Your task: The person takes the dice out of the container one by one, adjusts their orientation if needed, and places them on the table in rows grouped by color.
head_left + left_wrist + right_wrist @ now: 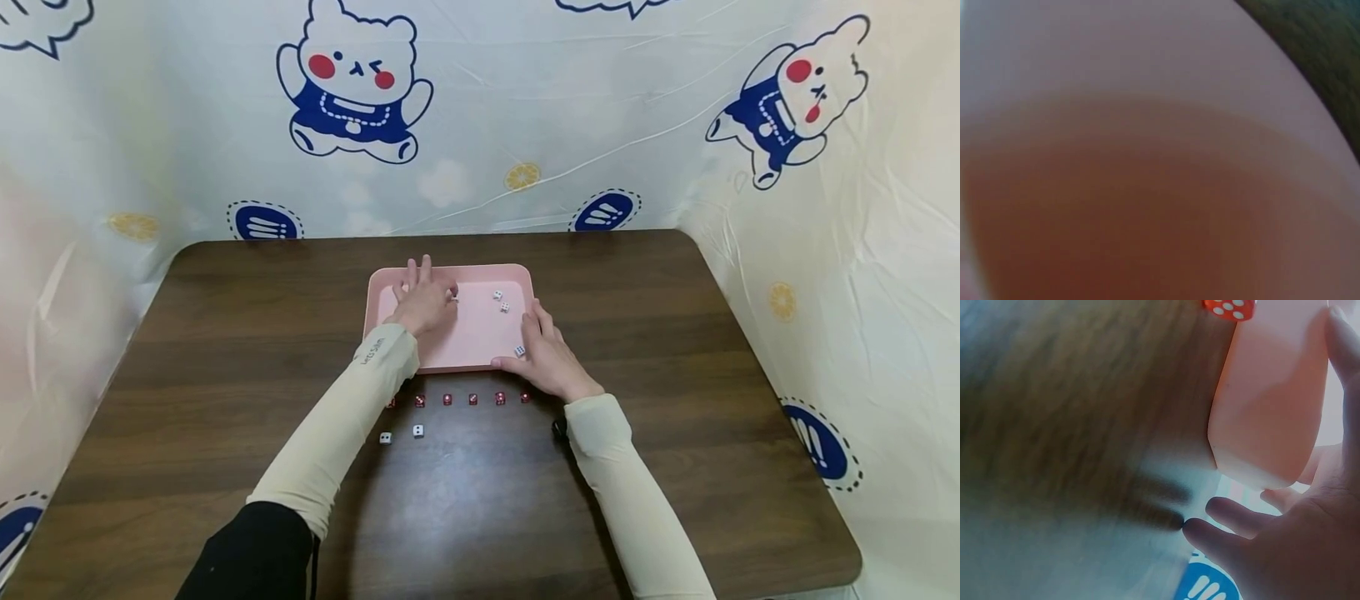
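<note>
A pink tray (480, 342) lies on the table with a few white dice inside. Two of these dice, one white die (497, 295) and another (505, 307), sit toward its right side; a third die (520, 352) is in the near right corner. Over the tray's left part, my left hand (426, 304) pinches a small white die (454, 298), mostly covered by the fingers. My right hand (551, 358) holds the tray's near right corner, thumb on the near rim and fingers along the right side. The left wrist view is mostly a blur.
Several red dice stand in a row before the tray, one red die (472, 399) near the middle; the left sleeve partly covers the leftmost. Nearer me are two white dice, one white die (386, 437) left of the other (418, 431). A printed curtain (480, 108) surrounds the brown table (675, 467).
</note>
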Tool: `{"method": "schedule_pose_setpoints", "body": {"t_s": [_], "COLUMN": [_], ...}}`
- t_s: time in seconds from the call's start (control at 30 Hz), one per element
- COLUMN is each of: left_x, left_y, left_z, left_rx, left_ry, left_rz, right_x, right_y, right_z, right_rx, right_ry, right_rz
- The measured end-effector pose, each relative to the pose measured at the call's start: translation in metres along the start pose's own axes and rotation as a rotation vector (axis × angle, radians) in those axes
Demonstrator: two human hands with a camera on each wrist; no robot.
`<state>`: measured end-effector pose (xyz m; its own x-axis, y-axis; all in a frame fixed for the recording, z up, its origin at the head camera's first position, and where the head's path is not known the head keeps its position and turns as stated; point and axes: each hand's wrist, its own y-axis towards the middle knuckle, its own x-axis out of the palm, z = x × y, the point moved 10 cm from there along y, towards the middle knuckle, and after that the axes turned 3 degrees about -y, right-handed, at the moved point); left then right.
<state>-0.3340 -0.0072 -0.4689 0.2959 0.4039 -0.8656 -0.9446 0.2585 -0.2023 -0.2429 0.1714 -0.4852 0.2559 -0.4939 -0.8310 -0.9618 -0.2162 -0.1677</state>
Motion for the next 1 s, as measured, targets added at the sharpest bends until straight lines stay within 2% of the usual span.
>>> {"method": "schedule_pose_setpoints", "body": {"t_s": [0.2,0.53,1.0], "left_x": [0.0,0.0025,0.0027], "left_y": [0.0021,0.0037,0.0023], "left_z": [-0.0007,-0.003,-0.0039], "left_rx": [-0.008,-0.018,-0.014], "left_ry": [-0.007,0.038,0.02], "left_rz": [0.013,0.003,0.004], "right_x": [-0.002,-0.0019,-0.0001], "right_y": [-0.0004,-0.0003,-0.0004], "right_z": [-0.0008,-0.0012,0.0008], "right_rx": [-0.002,-0.006,0.011], "right_ry": [-0.003,0.002,0.012], "right_rz": [0.003,0.002,-0.004]}}
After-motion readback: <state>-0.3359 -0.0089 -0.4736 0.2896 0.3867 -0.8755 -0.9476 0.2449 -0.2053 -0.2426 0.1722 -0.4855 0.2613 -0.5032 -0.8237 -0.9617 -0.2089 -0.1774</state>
